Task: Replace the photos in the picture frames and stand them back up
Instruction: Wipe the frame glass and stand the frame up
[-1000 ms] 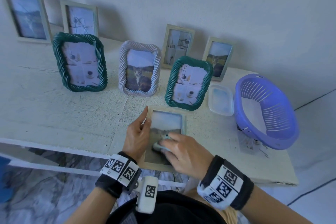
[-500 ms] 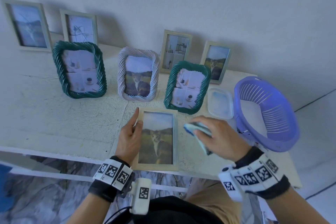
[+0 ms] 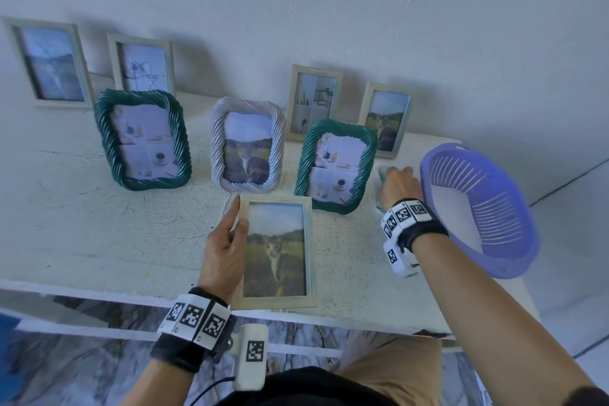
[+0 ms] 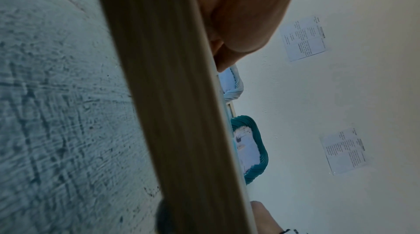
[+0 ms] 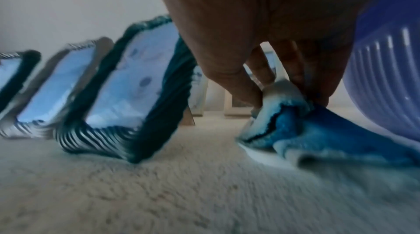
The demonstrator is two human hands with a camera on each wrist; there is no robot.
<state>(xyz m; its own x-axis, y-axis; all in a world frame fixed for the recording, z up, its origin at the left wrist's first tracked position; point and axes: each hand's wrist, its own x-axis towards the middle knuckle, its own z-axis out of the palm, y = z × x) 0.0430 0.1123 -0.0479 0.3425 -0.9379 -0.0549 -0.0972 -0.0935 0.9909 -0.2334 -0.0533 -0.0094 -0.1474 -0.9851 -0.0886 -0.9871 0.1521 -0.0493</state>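
While the head view looked down at the white table [image 3: 82, 224], the left hand [image 3: 224, 254] held the wooden frame [image 3: 276, 254] by its left edge in the lower middle of the picture. Its thumb lay on the front of the frame and its fingers went round the side. The frame lay flat with a cat photo facing up. At the right middle, the right hand [image 3: 398, 188] reached down beside the purple basket [image 3: 478, 211], with its fingers bent over a blue cloth [image 3: 382, 173]. Behind them, near the wall, seven more frames stood up, and a green twisty frame [image 3: 336, 165] stood just left of the right hand.

From the left wrist view, the wooden frame [image 4: 172, 101] ran from top to bottom through the middle, seen from its side. The thumb [image 4: 245, 15] pressed on it at the top.

From the right wrist view, the fingers [image 5: 234, 76] pinched the blue cloth [image 5: 318, 130] in the right middle, and the cloth touched the table [image 5: 159, 193]. The purple basket [image 5: 390, 69] filled the right edge. The green twisty frame [image 5: 141, 94] leaned at the left, blurry.
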